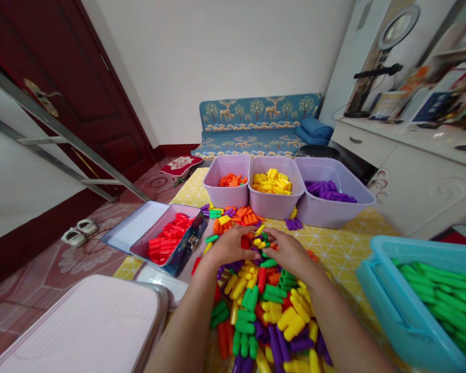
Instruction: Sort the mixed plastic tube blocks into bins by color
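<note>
A mixed pile of plastic finger-shaped building pieces, with yellow ones [291,324] and green ones [245,322], lies on the table between my forearms. My left hand [233,246] is over the far part of the pile, its thumb and fingers curved apart around some red pieces. Opposite it, my right hand [285,249] also has curved, parted fingers at the pile's edge. A small yellow piece [260,230] lies between the fingertips of both hands; I cannot tell whether they touch it. Orange pieces [246,215] lie just beyond my hands.
Three lilac bins hold orange pieces [233,180], yellow pieces [272,182] and purple pieces [328,191]. At left, an open case [196,231] contains red pieces. A blue tub [396,305] with green pieces stands at right. A pale pink lid [85,326] is at the near left.
</note>
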The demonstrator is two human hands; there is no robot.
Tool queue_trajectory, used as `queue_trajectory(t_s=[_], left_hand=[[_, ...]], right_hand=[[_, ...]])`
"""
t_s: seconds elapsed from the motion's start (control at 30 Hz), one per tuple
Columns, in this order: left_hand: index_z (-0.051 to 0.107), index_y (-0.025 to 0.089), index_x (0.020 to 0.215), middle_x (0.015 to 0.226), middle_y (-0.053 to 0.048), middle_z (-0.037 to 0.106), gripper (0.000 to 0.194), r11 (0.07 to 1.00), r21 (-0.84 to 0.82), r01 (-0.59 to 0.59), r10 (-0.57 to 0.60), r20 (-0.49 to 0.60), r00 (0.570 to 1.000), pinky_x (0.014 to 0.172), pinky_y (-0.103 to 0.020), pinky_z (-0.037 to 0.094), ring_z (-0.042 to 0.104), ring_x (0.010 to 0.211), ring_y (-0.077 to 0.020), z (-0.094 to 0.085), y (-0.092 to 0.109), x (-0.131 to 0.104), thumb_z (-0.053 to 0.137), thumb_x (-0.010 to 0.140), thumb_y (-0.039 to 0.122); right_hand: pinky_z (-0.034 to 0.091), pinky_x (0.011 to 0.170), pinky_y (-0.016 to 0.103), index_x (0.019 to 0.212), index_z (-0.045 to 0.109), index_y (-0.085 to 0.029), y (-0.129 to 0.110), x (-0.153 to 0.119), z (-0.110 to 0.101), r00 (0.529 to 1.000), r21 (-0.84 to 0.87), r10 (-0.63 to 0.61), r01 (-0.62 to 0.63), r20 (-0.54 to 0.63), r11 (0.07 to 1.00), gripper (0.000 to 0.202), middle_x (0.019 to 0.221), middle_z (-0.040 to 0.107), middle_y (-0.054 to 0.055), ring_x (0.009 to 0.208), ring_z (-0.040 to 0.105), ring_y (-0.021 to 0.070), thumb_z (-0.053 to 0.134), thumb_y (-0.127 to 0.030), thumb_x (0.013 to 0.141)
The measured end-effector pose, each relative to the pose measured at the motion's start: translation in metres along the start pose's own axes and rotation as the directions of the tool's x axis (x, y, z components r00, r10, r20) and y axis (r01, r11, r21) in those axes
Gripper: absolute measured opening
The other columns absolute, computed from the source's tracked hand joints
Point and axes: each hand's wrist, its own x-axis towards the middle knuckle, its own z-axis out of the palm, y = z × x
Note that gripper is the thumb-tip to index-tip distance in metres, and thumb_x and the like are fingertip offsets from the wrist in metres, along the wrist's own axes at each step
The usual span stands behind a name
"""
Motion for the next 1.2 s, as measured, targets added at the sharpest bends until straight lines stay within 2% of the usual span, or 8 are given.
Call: queue_trajectory(t_s=[0.17,0.33,0.5,0.63,0.9,1.0,1.1,1.2], left_hand=[[0.064,0.021,0.121,0.122,-0.01,0.065,0.058,0.995,-0.097,-0.032,0.025,-0.072,0.997,0.1,-0.039,0.044,0.059,0.112,-0.026,0.007,-0.002,0.005,0.078,0.065,0.026],[0.071,0.016,0.106,0.1,-0.011,0.071,0.031,0.988,-0.154,-0.006,-0.029,-0.224,0.974,0.079,-0.033,0.051,0.065,0.088,-0.0223,0.018,-0.003,0.012,0.07,0.077,0.027],[0.074,0.018,0.094,0.096,-0.009,0.071,0.021,0.966,-0.222,-0.132,0.069,-0.269,0.961,0.077,-0.028,0.049,0.064,0.087,-0.02,0.024,0.003,0.015,0.069,0.079,0.032],[0.073,0.019,0.099,0.098,-0.008,0.071,0.024,0.965,-0.24,-0.108,0.037,-0.285,0.958,0.071,-0.026,0.049,0.064,0.082,-0.0183,0.026,0.005,0.016,0.072,0.076,0.029],[0.073,0.018,0.097,0.096,-0.008,0.072,0.022,0.983,-0.185,-0.016,-0.046,-0.328,0.944,0.071,-0.028,0.049,0.064,0.079,-0.0181,0.027,-0.002,0.015,0.069,0.076,0.02],[0.073,0.018,0.097,0.096,-0.008,0.073,0.021,0.985,-0.172,-0.018,-0.039,-0.321,0.946,0.072,-0.029,0.05,0.064,0.079,-0.0186,0.028,-0.001,0.015,0.068,0.076,0.019],[0.073,0.018,0.096,0.095,-0.009,0.073,0.021,0.984,-0.175,-0.034,-0.028,-0.34,0.94,0.071,-0.029,0.05,0.064,0.078,-0.0186,0.03,-0.003,0.016,0.068,0.076,0.021],[0.072,0.017,0.098,0.093,-0.008,0.072,0.022,0.973,-0.226,-0.035,-0.052,-0.367,0.929,0.064,-0.026,0.049,0.062,0.07,-0.0158,0.033,-0.007,0.017,0.067,0.076,0.02]], right_hand=[[0.049,0.086,0.037,0.11,0.068,-0.023,-0.003,0.005,0.006,0.998,0.112,-0.046,0.05,-0.04,0.992,0.036,0.108,0.071,0.007,0.095,0.066,0.0231,0.063,-0.019,0.075],[0.052,0.076,0.033,0.112,0.067,-0.023,-0.01,0.008,0.007,0.997,0.334,-0.046,0.066,-0.067,0.94,0.034,0.1,0.071,0.005,0.081,0.066,0.0192,0.062,-0.028,0.079],[0.052,0.074,0.031,0.095,0.073,-0.024,-0.016,0.008,0.0,0.969,0.25,-0.052,0.114,-0.242,0.961,0.021,0.116,0.06,0.009,0.095,0.062,0.021,0.065,-0.028,0.076],[0.052,0.069,0.031,0.085,0.07,-0.02,-0.02,0.008,-0.01,0.943,0.231,-0.015,0.097,-0.332,0.968,0.014,0.097,0.064,0.007,0.076,0.063,0.0172,0.062,-0.027,0.075],[0.052,0.049,0.027,0.096,0.068,-0.017,-0.015,0.005,-0.036,0.983,0.549,0.137,-0.049,-0.122,0.834,0.03,0.066,0.065,0.001,0.051,0.06,0.0144,0.067,-0.035,0.072],[0.057,0.064,0.031,0.108,0.066,-0.019,-0.02,0.003,-0.043,0.964,0.66,0.144,0.041,-0.224,0.75,0.04,0.09,0.072,0.007,0.071,0.069,0.0188,0.068,-0.041,0.075],[0.054,0.088,0.036,0.131,0.05,-0.03,-0.027,0.003,-0.047,0.929,0.741,0.087,0.227,-0.358,0.632,0.055,0.136,0.055,0.008,0.115,0.061,0.0241,0.066,-0.042,0.08],[0.05,0.096,0.039,0.129,0.052,-0.031,-0.026,0.005,-0.046,0.932,0.749,0.05,0.255,-0.359,0.611,0.053,0.142,0.05,0.007,0.126,0.052,0.0254,0.068,-0.04,0.079]])
